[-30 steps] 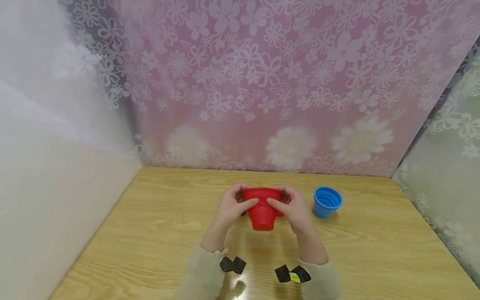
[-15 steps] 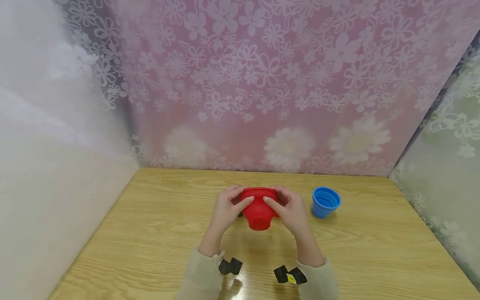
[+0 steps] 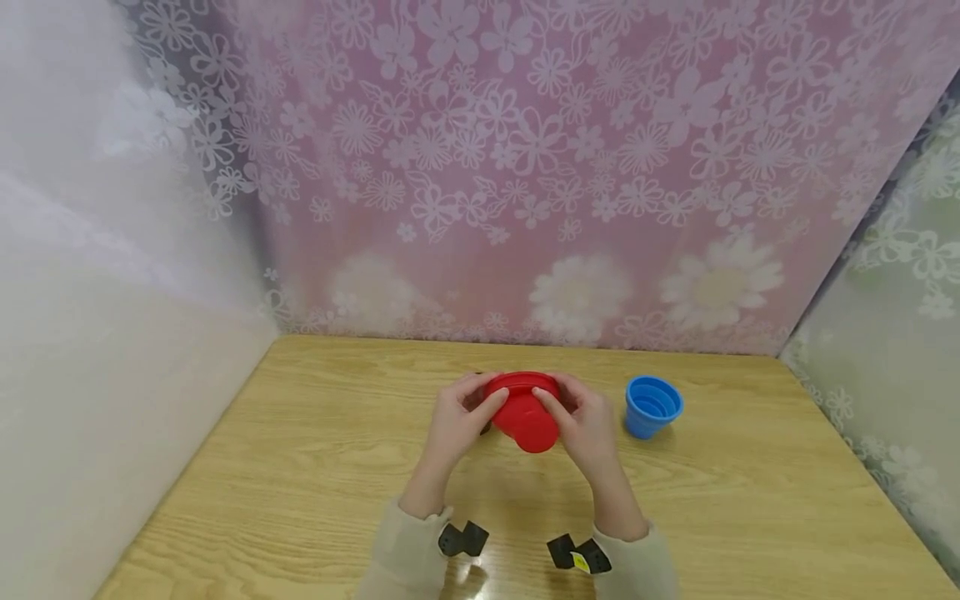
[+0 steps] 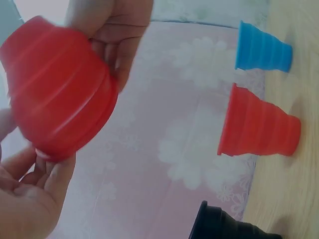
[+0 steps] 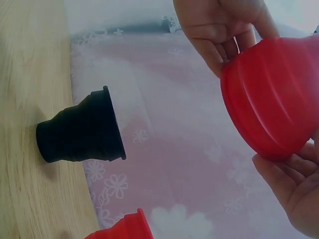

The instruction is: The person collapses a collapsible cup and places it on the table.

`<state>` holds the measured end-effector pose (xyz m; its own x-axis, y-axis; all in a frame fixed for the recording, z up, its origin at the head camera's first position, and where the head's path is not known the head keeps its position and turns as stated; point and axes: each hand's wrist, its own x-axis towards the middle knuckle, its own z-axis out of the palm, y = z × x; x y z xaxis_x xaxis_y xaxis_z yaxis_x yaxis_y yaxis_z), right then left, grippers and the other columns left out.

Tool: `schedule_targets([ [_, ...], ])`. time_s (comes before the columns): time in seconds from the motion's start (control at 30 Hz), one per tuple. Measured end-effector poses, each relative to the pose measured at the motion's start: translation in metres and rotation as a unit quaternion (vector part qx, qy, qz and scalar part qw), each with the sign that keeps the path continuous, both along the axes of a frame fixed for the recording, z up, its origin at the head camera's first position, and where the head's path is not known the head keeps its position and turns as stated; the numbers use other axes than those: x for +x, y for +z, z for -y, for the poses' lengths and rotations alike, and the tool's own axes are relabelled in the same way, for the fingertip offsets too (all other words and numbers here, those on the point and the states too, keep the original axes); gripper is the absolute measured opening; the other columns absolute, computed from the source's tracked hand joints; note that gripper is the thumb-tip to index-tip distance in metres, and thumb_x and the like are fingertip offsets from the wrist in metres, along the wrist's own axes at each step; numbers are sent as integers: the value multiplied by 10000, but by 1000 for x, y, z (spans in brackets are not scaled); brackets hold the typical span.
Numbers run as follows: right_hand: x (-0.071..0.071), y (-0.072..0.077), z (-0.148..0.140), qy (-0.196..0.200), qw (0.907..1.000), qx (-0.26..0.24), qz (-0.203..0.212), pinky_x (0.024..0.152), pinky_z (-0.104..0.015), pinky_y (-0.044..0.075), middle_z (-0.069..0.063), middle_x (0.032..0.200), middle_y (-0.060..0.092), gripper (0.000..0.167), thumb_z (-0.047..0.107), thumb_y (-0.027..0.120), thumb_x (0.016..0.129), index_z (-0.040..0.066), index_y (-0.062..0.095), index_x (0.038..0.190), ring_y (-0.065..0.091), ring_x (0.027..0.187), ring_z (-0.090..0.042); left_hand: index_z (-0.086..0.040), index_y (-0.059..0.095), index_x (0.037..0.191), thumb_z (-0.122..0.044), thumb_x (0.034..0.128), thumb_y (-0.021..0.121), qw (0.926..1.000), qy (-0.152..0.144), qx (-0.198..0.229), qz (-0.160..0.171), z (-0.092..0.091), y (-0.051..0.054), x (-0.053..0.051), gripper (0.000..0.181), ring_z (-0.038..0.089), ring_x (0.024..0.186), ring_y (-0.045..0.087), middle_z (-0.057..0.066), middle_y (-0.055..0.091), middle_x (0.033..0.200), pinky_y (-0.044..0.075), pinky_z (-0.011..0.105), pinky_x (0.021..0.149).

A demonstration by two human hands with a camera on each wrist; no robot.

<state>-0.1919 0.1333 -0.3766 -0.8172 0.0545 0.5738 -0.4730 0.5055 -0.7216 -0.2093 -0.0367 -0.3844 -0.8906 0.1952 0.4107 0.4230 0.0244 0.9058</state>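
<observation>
Pink floral sheeting (image 3: 480,167) backs the far edge of the wooden tabletop (image 3: 300,467). Roughly midway between the tabletop's left and right edges, the left hand (image 3: 454,414) and right hand (image 3: 590,417) are both clamped on the held red cup (image 3: 527,412), which I see lifted clear of the wood. It lies squarely between them, neither hand nearer, with both thumbs pressed just under the rim on the person's side. Its long axis tips: rim toward the far edge, base toward the person and slightly toward the right edge. Beyond it, mostly hidden, a second red cup (image 4: 261,124) stands upright. A black cup (image 5: 82,127) stands behind the left hand; a blue cup (image 3: 651,408), nearer the right hand, sits toward the far right corner.
</observation>
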Motion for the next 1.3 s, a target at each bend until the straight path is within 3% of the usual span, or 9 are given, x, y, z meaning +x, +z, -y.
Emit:
schedule_targets([
  [0.1,1,1,-1,-66,9999,-126,16,611,-302,523,-112,846,650,259,99,672,780,-25,630,1004,619,700,-198,75,524,1174,-54,838,596,9952,-716,587,330,5,3,2,366,181,845,570,195,563,1033,500,259,712],
  [0.23,3,4,-2,-57,9994,-332,73,624,-294,521,-124,864,648,281,119,662,786,-30,625,1022,619,713,-209,137,412,1237,28,846,545,9795,-1587,1218,223,9,4,2,427,187,935,543,219,509,1143,482,260,762],
  [0.33,4,6,-3,-32,9989,-475,43,631,-310,521,-136,879,646,294,134,655,789,-31,625,1030,621,725,-222,161,367,1250,6,851,549,9699,-1940,1474,16,9,4,1,464,183,961,533,163,511,1159,474,258,783],
  [0.43,6,8,-3,-84,9985,-536,45,639,-326,520,-147,889,644,301,134,655,789,-37,623,1034,621,735,-233,179,355,1244,-25,852,564,9665,-2038,1552,-170,8,3,1,488,175,962,532,168,513,1152,471,251,786],
  [0.6,7,10,-4,-291,9977,-506,332,637,-285,519,-135,878,641,287,137,655,794,-30,625,1026,610,722,-221,196,365,1224,-31,856,562,9686,-1971,1441,-475,6,3,2,475,162,963,531,346,441,1150,468,253,797],
  [0.7,8,10,-4,-337,9970,-490,498,624,-267,518,-129,875,638,289,148,651,801,-24,622,1031,600,716,-215,201,370,1217,-4,858,546,9711,-1872,1365,-574,6,3,3,449,147,968,529,387,411,1149,466,250,799],
  [1.0,9,10,-3,-383,9970,-394,546,584,-260,517,-108,829,641,277,150,648,807,-18,622,1026,597,685,-197,185,434,1181,120,821,522,9844,-1233,1050,-684,-1,2,2,377,163,950,545,322,472,1133,483,268,770],
  [1.3,11,12,-3,115,9915,-824,996,607,-215,505,-138,871,632,266,111,631,820,-24,612,1048,595,722,-188,130,525,1132,113,808,551,9928,-439,1029,-426,-3,0,1,326,150,882,565,266,542,1050,493,241,723],
])
